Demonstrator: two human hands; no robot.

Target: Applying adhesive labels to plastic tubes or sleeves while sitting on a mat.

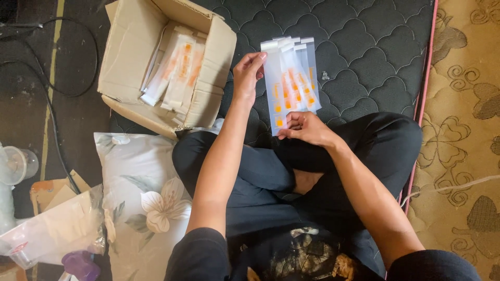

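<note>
I sit cross-legged on a dark quilted mattress [364, 47]. My right hand [307, 128] grips the lower end of a fanned bunch of clear plastic sleeves with orange marks [291, 78]. My left hand [249, 73] pinches the upper left edge of the frontmost sleeve with its fingertips. An open cardboard box [130, 57] lies to the left, holding more of the same sleeves [177, 67] in a stack.
A floral pillow [146, 198] rests beside my left knee. At the far left are a clear plastic cup [15, 164], a clear bag with paper inside [52, 229] and black cables [52, 93]. A patterned beige carpet [463, 130] lies to the right of the mattress.
</note>
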